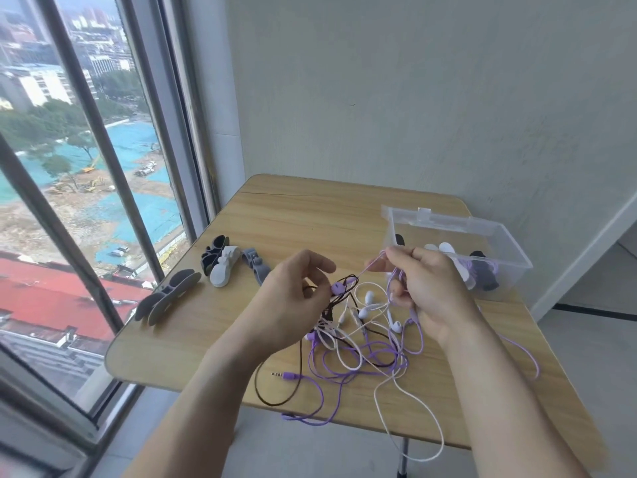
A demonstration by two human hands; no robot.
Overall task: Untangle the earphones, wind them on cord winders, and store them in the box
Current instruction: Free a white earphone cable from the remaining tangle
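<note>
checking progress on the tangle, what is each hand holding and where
Right hand pinches a thin purple earphone cord along its length; left hand grips the tangled purple, white and dark cords at the knot's top.

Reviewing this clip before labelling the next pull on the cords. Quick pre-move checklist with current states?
1. Right hand has a grip on the purple cord: ok, pinched and pulled taut.
2. Left hand steadies the tangle near the purple earbud: ok.
3. Cords separated: not ok, purple, white and dark cords cross over each other.
4. Purple plug free on the table: ok.
5. Cord winders within reach: ok, lying left of the hands.
6. Box open: ok; wound sets already inside.
</note>
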